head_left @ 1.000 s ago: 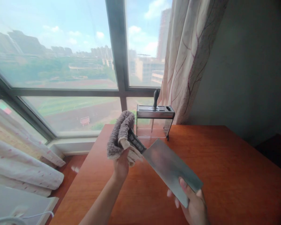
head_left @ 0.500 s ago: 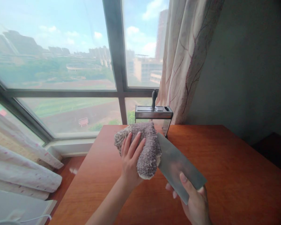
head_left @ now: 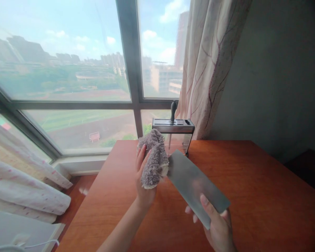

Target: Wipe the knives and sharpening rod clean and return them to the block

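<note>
Both hands hold: cloth (head_left: 153, 159) slid back to cleaver (head_left: 196, 187) handle end.

Cloth (head_left: 153, 159): fuzzy grey-mauve, pale cream edge. Cleaver blade (head_left: 195, 187): plain matte steel grey. Table (head_left: 252, 182): reddish-orange wood grain. Knife block (head_left: 174, 134): clear walls, silver-grey top, black handle. Curtain (head_left: 210, 63): cream with maroon branching lines. Wall (head_left: 283, 77): dark grey-green.

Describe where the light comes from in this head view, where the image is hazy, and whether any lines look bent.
Head view: daylight comes through the window; the skyline outside looks hazy; the cleaver blade shows a dull sheen, no hard glare; the wall at right stays dark; the window frame bows near the left edge, a wide-lens distortion.
</note>
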Demonstrator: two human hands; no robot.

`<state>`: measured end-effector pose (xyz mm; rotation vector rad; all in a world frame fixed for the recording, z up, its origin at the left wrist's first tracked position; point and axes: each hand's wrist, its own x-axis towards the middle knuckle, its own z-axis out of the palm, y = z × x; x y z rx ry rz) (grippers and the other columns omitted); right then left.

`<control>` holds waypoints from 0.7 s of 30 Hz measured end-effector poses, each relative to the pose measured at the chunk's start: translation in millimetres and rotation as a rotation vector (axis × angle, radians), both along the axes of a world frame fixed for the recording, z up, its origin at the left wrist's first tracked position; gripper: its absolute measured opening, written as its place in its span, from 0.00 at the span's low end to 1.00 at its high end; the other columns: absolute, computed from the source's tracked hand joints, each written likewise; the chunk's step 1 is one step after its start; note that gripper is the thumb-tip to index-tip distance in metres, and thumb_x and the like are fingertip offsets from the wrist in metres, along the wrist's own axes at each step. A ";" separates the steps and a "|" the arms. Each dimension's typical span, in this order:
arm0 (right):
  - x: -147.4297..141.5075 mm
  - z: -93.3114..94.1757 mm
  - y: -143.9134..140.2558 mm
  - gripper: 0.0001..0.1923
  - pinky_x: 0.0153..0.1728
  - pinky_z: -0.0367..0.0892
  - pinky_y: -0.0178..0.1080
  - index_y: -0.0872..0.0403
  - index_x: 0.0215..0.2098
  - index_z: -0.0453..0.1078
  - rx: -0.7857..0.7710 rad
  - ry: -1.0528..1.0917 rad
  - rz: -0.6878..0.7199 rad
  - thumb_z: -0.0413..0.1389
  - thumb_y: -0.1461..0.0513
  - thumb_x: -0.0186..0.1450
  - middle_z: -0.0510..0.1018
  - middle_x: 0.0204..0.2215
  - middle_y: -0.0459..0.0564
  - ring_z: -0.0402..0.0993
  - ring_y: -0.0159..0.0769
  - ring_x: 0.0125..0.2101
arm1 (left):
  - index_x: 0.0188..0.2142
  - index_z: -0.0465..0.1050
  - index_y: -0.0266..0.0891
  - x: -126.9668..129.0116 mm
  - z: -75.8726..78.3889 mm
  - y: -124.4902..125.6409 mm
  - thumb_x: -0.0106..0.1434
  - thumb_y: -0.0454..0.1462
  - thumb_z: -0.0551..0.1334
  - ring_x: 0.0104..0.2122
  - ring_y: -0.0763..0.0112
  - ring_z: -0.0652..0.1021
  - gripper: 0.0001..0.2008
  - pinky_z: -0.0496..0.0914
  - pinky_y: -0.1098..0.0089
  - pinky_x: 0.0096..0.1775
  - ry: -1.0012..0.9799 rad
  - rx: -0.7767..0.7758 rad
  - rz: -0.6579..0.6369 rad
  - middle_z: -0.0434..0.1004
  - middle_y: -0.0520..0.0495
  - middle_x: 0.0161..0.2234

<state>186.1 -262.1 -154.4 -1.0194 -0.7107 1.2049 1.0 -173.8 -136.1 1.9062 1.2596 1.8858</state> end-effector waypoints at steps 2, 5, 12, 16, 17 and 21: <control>-3.5 5.1 3.5 0.14 0.13 0.65 0.33 0.57 0.30 0.75 -0.018 0.065 -0.062 0.64 0.54 0.56 0.81 0.22 0.54 0.75 0.38 0.17 | 0.60 0.63 0.45 6.7 -6.4 -9.0 0.66 0.43 0.57 0.65 0.52 0.53 0.24 0.49 0.47 0.63 0.084 0.028 -0.037 0.55 0.43 0.65; -5.0 12.1 8.4 0.12 0.13 0.64 0.32 0.57 0.30 0.74 -0.022 0.152 -0.120 0.65 0.56 0.55 0.80 0.20 0.50 0.75 0.36 0.17 | 0.60 0.64 0.45 12.1 -16.4 -19.7 0.65 0.43 0.58 0.65 0.50 0.52 0.24 0.52 0.44 0.61 0.299 0.074 -0.102 0.60 0.42 0.62; -3.2 14.0 8.0 0.11 0.15 0.65 0.31 0.56 0.29 0.74 -0.004 0.186 -0.116 0.65 0.57 0.55 0.81 0.23 0.50 0.76 0.36 0.19 | 0.65 0.52 0.42 16.6 -20.4 -16.6 0.64 0.42 0.58 0.65 0.47 0.51 0.32 0.53 0.43 0.61 0.353 0.062 -0.119 0.51 0.38 0.66; -12.0 7.4 2.8 0.14 0.15 0.66 0.33 0.56 0.30 0.75 -0.068 0.164 -0.109 0.67 0.54 0.53 0.82 0.25 0.52 0.76 0.38 0.19 | 0.65 0.52 0.42 21.3 -21.3 -8.4 0.63 0.42 0.59 0.64 0.52 0.56 0.33 0.55 0.50 0.62 0.071 -0.040 -0.097 0.52 0.38 0.66; -15.2 5.1 0.7 0.16 0.15 0.66 0.34 0.57 0.30 0.75 -0.082 0.140 -0.092 0.67 0.53 0.52 0.82 0.25 0.53 0.77 0.39 0.19 | 0.64 0.55 0.43 21.6 -22.2 -6.3 0.62 0.42 0.60 0.63 0.54 0.59 0.32 0.57 0.52 0.62 -0.014 -0.073 -0.092 0.56 0.38 0.64; -29.8 -2.4 -12.1 0.19 0.18 0.67 0.35 0.59 0.27 0.75 -0.116 -0.014 -0.041 0.63 0.49 0.55 0.81 0.21 0.55 0.73 0.36 0.16 | 0.53 0.69 0.43 17.8 -20.9 1.3 0.56 0.40 0.67 0.57 0.57 0.69 0.24 0.61 0.55 0.60 -0.366 -0.272 -0.088 0.74 0.42 0.52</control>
